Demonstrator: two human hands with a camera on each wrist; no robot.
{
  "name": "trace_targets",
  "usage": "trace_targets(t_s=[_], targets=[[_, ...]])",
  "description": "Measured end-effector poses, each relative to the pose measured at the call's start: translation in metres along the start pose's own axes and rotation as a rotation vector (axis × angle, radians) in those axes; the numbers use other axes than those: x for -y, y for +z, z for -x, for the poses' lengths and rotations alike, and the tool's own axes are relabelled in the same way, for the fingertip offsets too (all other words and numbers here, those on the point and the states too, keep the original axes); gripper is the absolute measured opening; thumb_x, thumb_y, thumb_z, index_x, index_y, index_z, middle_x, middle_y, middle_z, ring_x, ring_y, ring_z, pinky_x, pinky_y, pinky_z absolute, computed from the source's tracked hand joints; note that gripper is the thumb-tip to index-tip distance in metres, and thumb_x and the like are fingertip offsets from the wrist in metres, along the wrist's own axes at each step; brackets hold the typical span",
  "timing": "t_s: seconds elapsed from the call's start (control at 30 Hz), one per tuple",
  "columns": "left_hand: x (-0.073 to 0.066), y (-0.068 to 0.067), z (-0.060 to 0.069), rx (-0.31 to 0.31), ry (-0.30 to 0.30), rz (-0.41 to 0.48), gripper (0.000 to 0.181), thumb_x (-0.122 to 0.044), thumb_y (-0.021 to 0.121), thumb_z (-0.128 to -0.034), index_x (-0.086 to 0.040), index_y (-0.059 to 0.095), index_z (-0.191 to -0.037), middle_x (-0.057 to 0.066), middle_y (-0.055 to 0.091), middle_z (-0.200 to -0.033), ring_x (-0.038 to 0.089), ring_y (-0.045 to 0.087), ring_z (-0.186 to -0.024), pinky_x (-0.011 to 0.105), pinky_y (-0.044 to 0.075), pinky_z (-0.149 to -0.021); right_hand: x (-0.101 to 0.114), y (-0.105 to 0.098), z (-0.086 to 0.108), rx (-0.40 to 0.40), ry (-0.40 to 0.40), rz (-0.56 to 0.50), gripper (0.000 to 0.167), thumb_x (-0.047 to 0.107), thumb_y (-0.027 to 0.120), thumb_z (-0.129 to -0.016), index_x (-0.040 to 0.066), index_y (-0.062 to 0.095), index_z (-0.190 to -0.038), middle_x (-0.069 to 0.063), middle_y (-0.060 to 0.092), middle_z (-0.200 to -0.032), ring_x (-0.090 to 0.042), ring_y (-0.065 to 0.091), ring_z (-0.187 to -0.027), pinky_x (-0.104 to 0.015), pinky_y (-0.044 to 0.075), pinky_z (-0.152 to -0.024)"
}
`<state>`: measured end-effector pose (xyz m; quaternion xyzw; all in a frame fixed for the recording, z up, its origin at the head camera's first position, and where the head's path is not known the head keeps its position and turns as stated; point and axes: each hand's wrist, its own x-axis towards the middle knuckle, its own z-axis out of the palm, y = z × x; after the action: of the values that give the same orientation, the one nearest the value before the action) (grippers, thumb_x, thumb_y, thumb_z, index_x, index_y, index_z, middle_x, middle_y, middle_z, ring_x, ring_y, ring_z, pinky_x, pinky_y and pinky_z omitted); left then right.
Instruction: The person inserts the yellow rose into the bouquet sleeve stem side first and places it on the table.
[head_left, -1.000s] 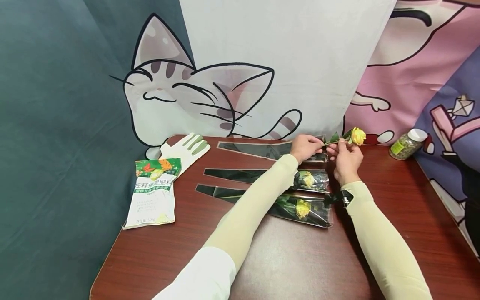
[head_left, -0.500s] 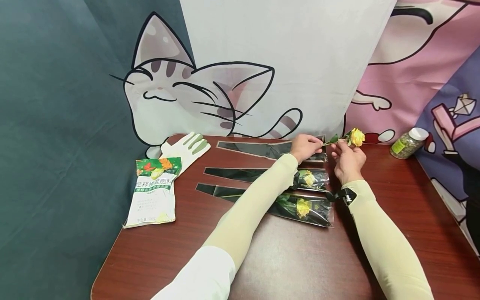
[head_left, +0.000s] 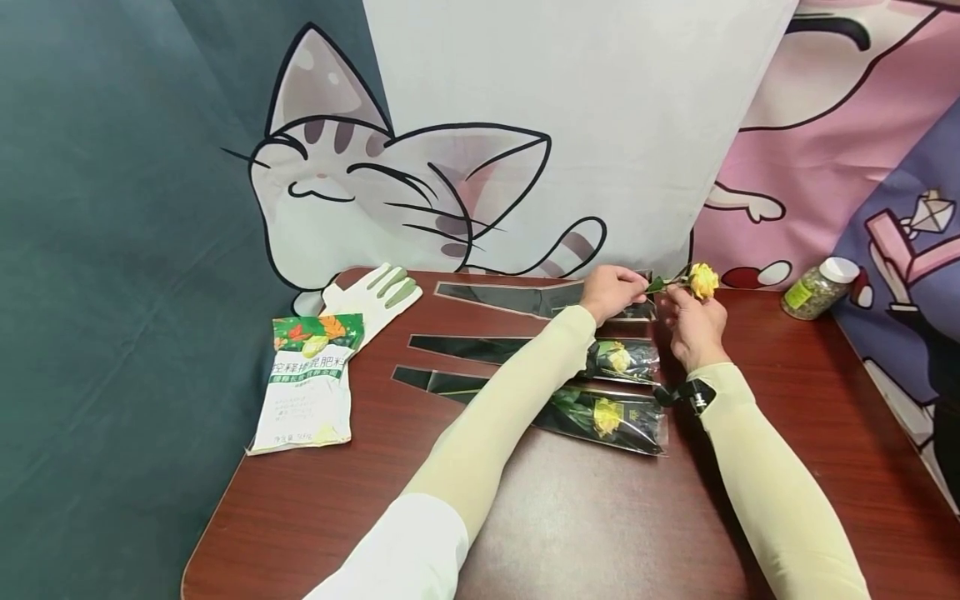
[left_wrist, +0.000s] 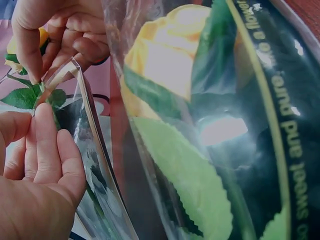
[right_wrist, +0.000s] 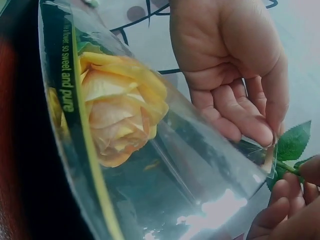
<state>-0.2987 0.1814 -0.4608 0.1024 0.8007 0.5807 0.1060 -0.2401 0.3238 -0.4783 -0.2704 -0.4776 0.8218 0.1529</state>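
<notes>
At the back of the table my left hand (head_left: 609,292) pinches the open end of a flat, dark-backed clear flower sleeve (head_left: 510,299). My right hand (head_left: 696,329) holds a yellow rose (head_left: 703,281) by its green stem between thumb and fingers. In the left wrist view, the stem (left_wrist: 95,200) runs inside the sleeve, while the leaves (left_wrist: 20,98) and bloom are outside its mouth. The right wrist view has the fingertips of both hands close together at the sleeve's edge (right_wrist: 268,162). Part of the sleeve lies hidden behind my left hand.
Two sleeved yellow roses (head_left: 618,358) lie nearer on the brown table (head_left: 570,517). A white and green glove (head_left: 375,300) and a fertilizer bag (head_left: 307,392) are at the left. A clear jar with a white lid (head_left: 817,290) stands at the back right.
My right hand has shifted along the stem, and the rose has moved left and slightly down toward the sleeve, its stem deeper inside. My left hand stays at the sleeve's mouth.
</notes>
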Motion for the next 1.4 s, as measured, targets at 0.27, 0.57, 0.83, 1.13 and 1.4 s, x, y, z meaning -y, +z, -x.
trace_targets(t_s=[0.27, 0.57, 0.83, 1.13, 1.4], targets=[[-0.003, 0.001, 0.002, -0.013, 0.004, 0.001, 0.011, -0.018, 0.075, -0.0988, -0.013, 0.085, -0.098, 0.002, 0.082, -0.086, 0.015, 0.081, -0.083, 0.011, 0.054, -0.058, -0.004, 0.005, 0.0, 0.051, -0.013, 0.05, 0.015, 0.007, 0.079, -0.092, 0.011, 0.065, -0.094, 0.003, 0.064, -0.06, -0.007, 0.054, -0.05, -0.021, 0.04, -0.04], [-0.004, 0.0, 0.003, -0.014, 0.011, -0.008, 0.011, -0.02, 0.076, -0.0983, -0.013, 0.085, -0.098, 0.002, 0.082, -0.085, 0.015, 0.081, -0.081, 0.012, 0.054, -0.059, -0.008, 0.007, 0.0, 0.036, -0.019, 0.117, 0.019, 0.008, 0.081, -0.09, 0.014, 0.063, -0.094, 0.007, 0.057, -0.057, -0.005, 0.049, -0.046, -0.02, 0.036, -0.036], [-0.005, 0.001, 0.001, -0.006, 0.009, 0.043, 0.011, -0.017, 0.076, -0.0979, -0.011, 0.085, -0.099, 0.004, 0.083, -0.088, 0.014, 0.081, -0.081, 0.011, 0.057, -0.061, -0.01, 0.009, -0.001, 0.049, -0.047, 0.142, 0.028, 0.004, 0.081, -0.089, 0.014, 0.061, -0.106, 0.008, 0.053, -0.059, -0.005, 0.047, -0.044, -0.02, 0.037, -0.036], [-0.004, -0.001, 0.0, -0.017, 0.044, -0.014, 0.01, -0.015, 0.076, -0.096, -0.013, 0.086, -0.096, -0.004, 0.081, -0.08, 0.003, 0.076, -0.069, 0.01, 0.055, -0.062, -0.011, 0.008, 0.0, 0.057, -0.043, 0.217, 0.038, 0.003, 0.078, -0.09, 0.019, 0.053, -0.114, 0.009, 0.056, -0.071, -0.004, 0.047, -0.047, -0.02, 0.039, -0.038], [0.0, -0.002, -0.002, -0.028, 0.042, -0.002, 0.009, -0.017, 0.078, -0.0961, -0.013, 0.086, -0.098, -0.004, 0.081, -0.081, 0.001, 0.074, -0.066, 0.009, 0.056, -0.063, -0.011, 0.003, -0.003, 0.141, 0.005, 0.272, 0.032, 0.007, 0.08, -0.091, 0.018, 0.057, -0.11, 0.01, 0.057, -0.064, -0.004, 0.05, -0.049, -0.02, 0.041, -0.04]])
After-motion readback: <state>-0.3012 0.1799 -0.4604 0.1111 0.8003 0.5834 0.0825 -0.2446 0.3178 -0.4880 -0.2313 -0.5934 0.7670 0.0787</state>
